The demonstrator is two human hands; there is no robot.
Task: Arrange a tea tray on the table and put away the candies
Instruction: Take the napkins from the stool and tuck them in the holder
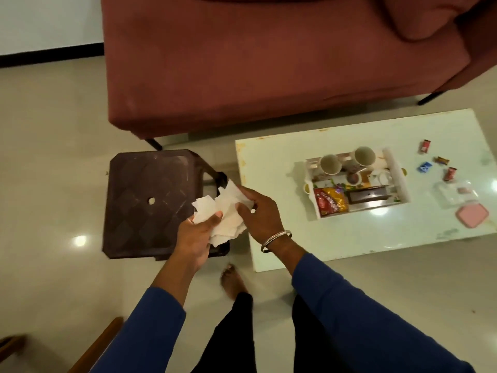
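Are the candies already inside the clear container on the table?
No: the wrapped candies lie loose on the table beside the tray, outside the clear container.

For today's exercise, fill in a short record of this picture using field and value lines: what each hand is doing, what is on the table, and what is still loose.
left hand: left hand grips a bunch of white paper napkins
right hand: right hand pinches the same napkins from the other side
below the hands: brown plastic stool
table: white table holding a white tray
in tray: two cups, a red and yellow packet, a dark box
loose: wrapped candies right of the tray
also there: clear container, pink lid
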